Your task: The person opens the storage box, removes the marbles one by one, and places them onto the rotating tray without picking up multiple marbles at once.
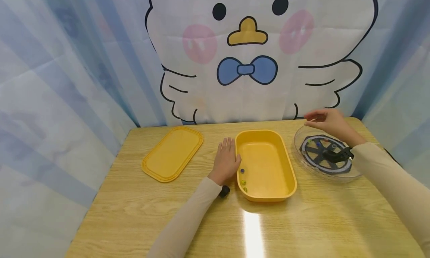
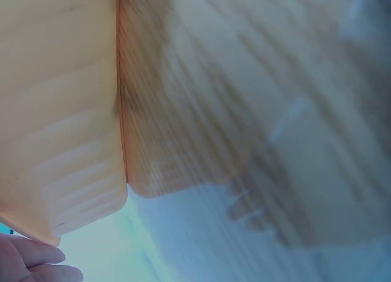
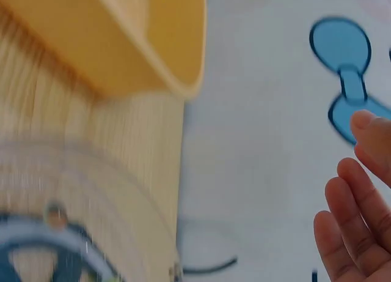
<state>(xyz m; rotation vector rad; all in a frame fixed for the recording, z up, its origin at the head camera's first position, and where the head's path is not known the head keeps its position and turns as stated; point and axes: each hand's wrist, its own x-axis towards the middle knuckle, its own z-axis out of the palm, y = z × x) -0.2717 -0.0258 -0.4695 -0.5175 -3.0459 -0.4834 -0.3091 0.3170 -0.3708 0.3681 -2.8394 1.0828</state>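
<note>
My left hand (image 1: 226, 161) rests against the left side of a yellow plastic tub (image 1: 290, 176), fingers straight and pointing away from me. Inside the tub, along its left edge, lie a dark blue bead (image 1: 242, 171) and two yellow-green beads (image 1: 243, 182). My right hand (image 1: 330, 123) is raised over the far rim of a clear round dish (image 1: 304, 159), with nothing seen between its loosely bent fingers (image 3: 354, 218) and thumb. Through the dish shows a dark wheel-like pattern (image 1: 310, 150). A few small coloured beads (image 1: 318, 143) lie in the dish.
A yellow lid (image 1: 172, 153) lies flat on the wooden table (image 1: 127, 209), left of the tub. Behind the table hangs a curtain (image 1: 235, 101) printed with a cartoon bird; more curtain closes off both sides.
</note>
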